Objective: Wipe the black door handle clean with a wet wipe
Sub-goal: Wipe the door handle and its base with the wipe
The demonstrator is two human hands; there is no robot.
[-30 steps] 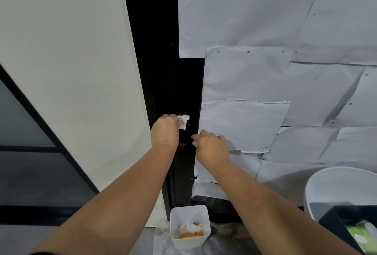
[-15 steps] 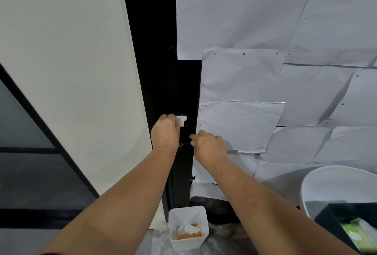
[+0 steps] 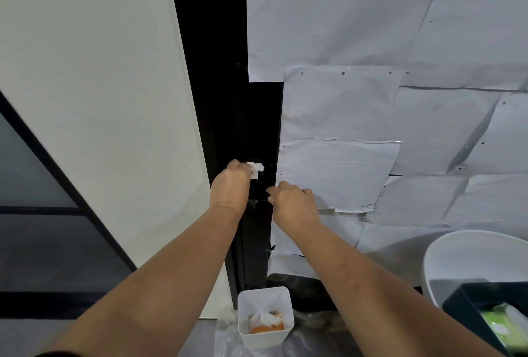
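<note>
So the wiping was clearly underway when I looked over. Far left there was just a pale wall panel [image 3: 94, 93], then the black door frame [image 3: 223, 99] running up the middle. The left hand [image 3: 231, 187] was clenched around a bunched white wet wipe [image 3: 255, 168], pressing it against the top of the black door handle [image 3: 258, 189], which sat low on the dark strip between the two hands and was honestly hard to make out, black on black. The right hand [image 3: 294, 203] was curled with its fingertips touching the handle's right end, steadying it I'd guess; couldn't tell if it really gripped anything. Further right, taped paper sheets [image 3: 371, 116] covered the door. Below, a small white bin [image 3: 265, 319] already held a crumpled wipe. My guess: upper part mostly done, lower part and underside left.
</note>
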